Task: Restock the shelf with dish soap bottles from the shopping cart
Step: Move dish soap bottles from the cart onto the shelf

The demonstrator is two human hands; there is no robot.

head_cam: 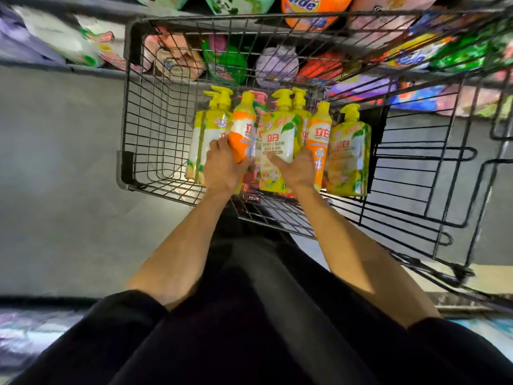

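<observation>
Reaching into the cart (130, 112), your left hand (222, 166) curls its fingers round the orange bottle (243, 132), low on its body. Your right hand (297, 168) clasps the yellow bottle (280, 140) just beside it. Grip the bodies, not the pumps, and lift both clear of the wire.

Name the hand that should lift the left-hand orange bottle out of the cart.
Left. The left hand wraps the base of that orange dish soap bottle, while the right hand holds the yellow-green pump bottle beside it and would have to cross over.
</observation>
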